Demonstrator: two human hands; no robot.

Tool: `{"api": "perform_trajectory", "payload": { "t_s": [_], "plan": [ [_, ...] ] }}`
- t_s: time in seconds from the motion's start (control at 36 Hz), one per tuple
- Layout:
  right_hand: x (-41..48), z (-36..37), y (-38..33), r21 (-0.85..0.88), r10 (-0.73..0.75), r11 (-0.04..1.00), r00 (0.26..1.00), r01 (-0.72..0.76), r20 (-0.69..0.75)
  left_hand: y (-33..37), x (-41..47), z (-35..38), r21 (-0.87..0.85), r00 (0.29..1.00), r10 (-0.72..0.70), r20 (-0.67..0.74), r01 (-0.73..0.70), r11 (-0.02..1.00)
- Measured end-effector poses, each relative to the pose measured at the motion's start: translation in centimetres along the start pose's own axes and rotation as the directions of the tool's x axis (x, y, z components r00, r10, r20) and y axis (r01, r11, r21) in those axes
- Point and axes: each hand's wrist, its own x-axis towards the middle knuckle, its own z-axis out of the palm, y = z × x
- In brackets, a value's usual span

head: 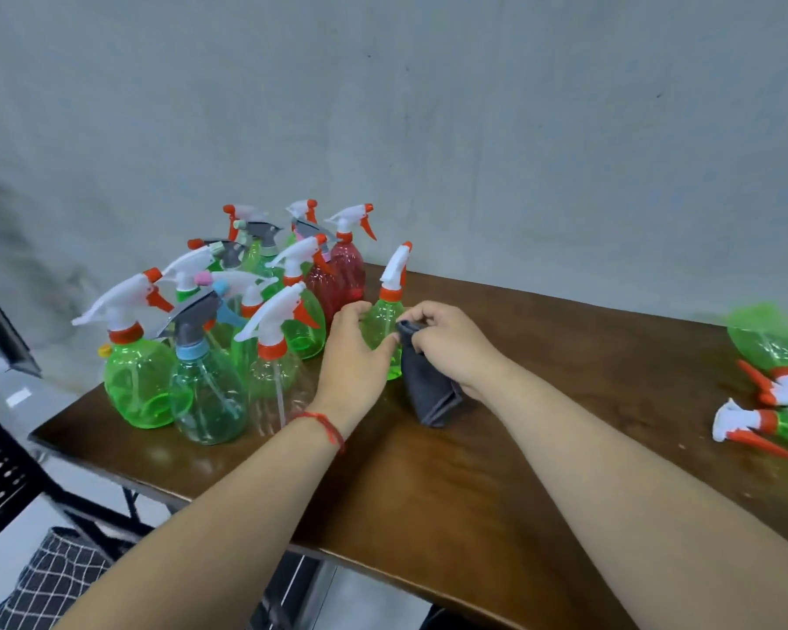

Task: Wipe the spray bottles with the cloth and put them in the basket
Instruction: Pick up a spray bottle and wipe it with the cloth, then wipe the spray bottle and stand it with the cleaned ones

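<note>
A green spray bottle with a white and orange trigger stands upright on the brown table. My left hand grips its body from the left. My right hand pinches a dark grey cloth against the bottle's right side; the cloth hangs down to the table. To the left stands a cluster of several upright spray bottles, green, clear and red. Two green bottles lie on their sides at the right edge of the table.
A grey wall rises behind the table. A dark perforated chair stands at the left. A black and white checked fabric container sits on the floor at the lower left, below the table's front edge.
</note>
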Motion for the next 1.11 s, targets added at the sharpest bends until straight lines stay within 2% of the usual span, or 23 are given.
{"api": "perform_trajectory", "payload": {
  "t_s": [0.08, 0.19, 0.36, 0.47, 0.58, 0.64, 0.69, 0.78, 0.83, 0.89, 0.94, 1.03, 1.11],
  "plan": [
    [1.5, -0.3, 0.2, -0.044, 0.004, 0.999, 0.999, -0.006, -0.036, 0.1, 1.8, 1.1, 0.002, 0.999, -0.032, -0.038, 0.032, 0.999],
    [2.7, -1.7, 0.6, -0.008, 0.007, 1.0, 0.994, -0.008, -0.106, 0.5, 4.7, 3.1, 0.029, 0.995, -0.069, -0.066, 0.071, 0.997],
    [3.4, -4.8, 1.7, 0.274, 0.086, 0.961, 0.984, -0.039, -0.159, 0.9, 9.9, 5.7, 0.141, 0.979, -0.148, -0.138, 0.167, 0.976],
    [3.3, -6.7, 2.3, 0.457, 0.116, 0.888, 0.986, -0.05, -0.117, 0.9, 12.6, 7.1, 0.179, 0.965, -0.194, -0.177, 0.225, 0.958],
    [2.2, -8.6, 2.9, 0.596, 0.089, 0.802, 0.993, -0.029, -0.071, 1.4, 12.6, 7.5, 0.079, 0.919, -0.344, -0.192, 0.364, 0.928],
    [1.3, -9.6, 3.4, 0.6, 0.066, 0.8, 0.994, -0.001, -0.087, 2.3, 10.8, 7.5, 0.033, 0.918, -0.336, -0.209, 0.35, 0.936],
    [0.1, -10.6, 4.0, 0.581, 0.035, 0.813, 0.992, 0.044, -0.125, 3.8, 8.0, 7.3, -0.04, 0.962, -0.229, -0.147, 0.226, 0.973],
    [-2.1, -12.1, 5.0, 0.504, 0.023, 0.86, 0.981, 0.08, -0.195, 6.7, 3.1, 7.6, -0.197, 0.988, -0.079, 0.131, 0.104, 0.975],
    [-3.7, -13.2, 5.8, 0.478, 0.031, 0.875, 0.976, 0.077, -0.215, 8.4, 0.0, 8.3, -0.237, 0.945, 0.023, 0.327, 0.058, 0.97],
    [-5.4, -14.3, 6.6, 0.443, 0.049, 0.895, 0.974, 0.056, -0.223, 10.1, -2.6, 9.3, -0.264, 0.886, 0.103, 0.452, 0.022, 0.964],
    [-7.2, -15.4, 7.4, 0.377, 0.05, 0.924, 0.962, 0.057, -0.268, 12.0, -4.6, 10.3, -0.295, 0.857, 0.141, 0.495, 0.013, 0.955],
    [-9.7, -17.1, 8.6, 0.281, 0.01, 0.955, 0.935, 0.096, -0.353, 14.3, -6.6, 12.5, -0.283, 0.856, 0.143, 0.496, 0.005, 0.959],
    [-12.2, -19.1, 10.1, 0.333, 0.015, 0.935, 0.92, 0.126, -0.392, 16.2, -8.0, 15.3, -0.278, 0.851, 0.149, 0.504, -0.004, 0.961]
  ]
}}
